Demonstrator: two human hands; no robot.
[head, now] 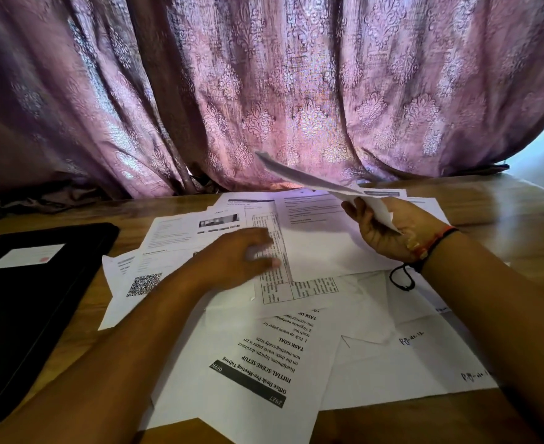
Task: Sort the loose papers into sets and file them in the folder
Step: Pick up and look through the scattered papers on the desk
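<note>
White paper covers the near part of the wooden table (504,216): closest to the person lies a printed sheet (257,373) with a dark heading bar, turned upside down to them, its near corner at the table's edge, and to its right some nearly blank sheets (408,363) with small handwritten marks, all overlapping at odd angles. Just past these the left hand (232,261) rests on a sheet with a grid (273,277), fingers loosely spread on the paper and blurred, pinching nothing that I can make out. Left of it lies a sheet with a square code (136,280), and just beside that the black folder (33,283), flat and closed, with a white label on its cover. Further back the right hand (382,232), a thread band on its wrist, grips a lifted sheet (312,179) by one end between thumb and curled fingers, the free end slanting up towards the mauve curtain (264,91). Held only at one end, that sheet could sag, crease or slip out. I'd also worry that the left hand could drag several overlapped sheets along together and muddle the sets, and the nearest sheet could slide off the edge if nudged
</note>
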